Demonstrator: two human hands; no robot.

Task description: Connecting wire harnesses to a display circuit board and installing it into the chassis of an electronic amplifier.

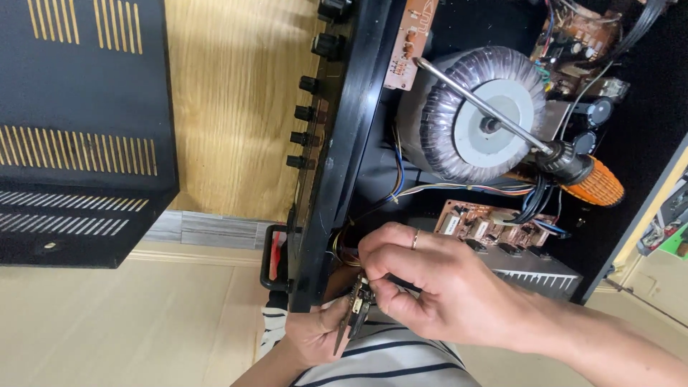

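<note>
An open black amplifier chassis (344, 150) lies in front of me with its insides showing. My right hand (437, 283), a ring on one finger, pinches a small part at the chassis's near edge, its fingers closed. My left hand (315, 333) comes from below and holds a small circuit board (358, 304) with dark prongs, touching the right fingertips. Coloured wires (401, 190) run from that corner toward a large toroidal transformer (476, 115). A screwdriver (530, 140) with an orange handle rests across the transformer.
The removed black vented cover (79, 129) lies at the left on a wooden surface (236, 107). Control knobs (304, 136) line the front panel, and a carry handle (272, 258) sticks out near my left hand. Brown circuit boards (494, 226) and a finned heatsink (530, 269) sit beside my right hand.
</note>
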